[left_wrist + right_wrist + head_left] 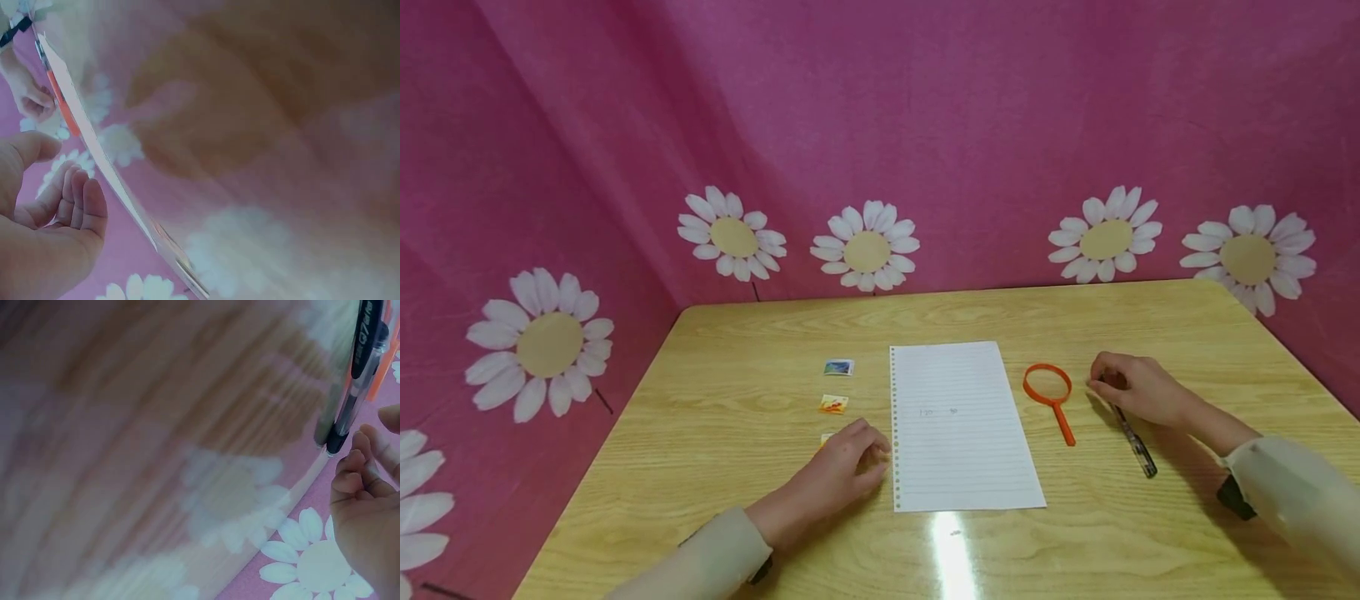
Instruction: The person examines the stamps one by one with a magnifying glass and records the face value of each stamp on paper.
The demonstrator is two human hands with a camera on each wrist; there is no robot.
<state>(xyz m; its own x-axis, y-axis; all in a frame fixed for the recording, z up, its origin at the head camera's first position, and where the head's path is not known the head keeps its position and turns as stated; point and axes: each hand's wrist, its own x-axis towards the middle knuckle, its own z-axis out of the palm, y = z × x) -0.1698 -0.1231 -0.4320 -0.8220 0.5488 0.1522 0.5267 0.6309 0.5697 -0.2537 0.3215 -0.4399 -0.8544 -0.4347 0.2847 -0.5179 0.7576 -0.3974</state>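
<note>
My left hand (846, 463) rests at the left edge of a lined, punched sheet of paper (962, 462), its fingers loosely bent with nothing between them. It partly covers a yellow stamp-like slip (825, 438). Over to the right, my right hand (1138, 387) hovers at the far end of a clear-barrelled pen (1131, 437) with a black grip and clip. In the right wrist view the pen (357, 394) lies on the table, and the thumb and fingers (347, 481) are curved beside its tip with a gap between them.
An orange magnifying glass (1060, 417) lies between the paper and the pen. Two more small slips, a blue one (839, 367) and a yellow one (833, 404), lie left of the paper. Behind the wooden table (737, 367) hangs a pink flowered cloth (925, 125).
</note>
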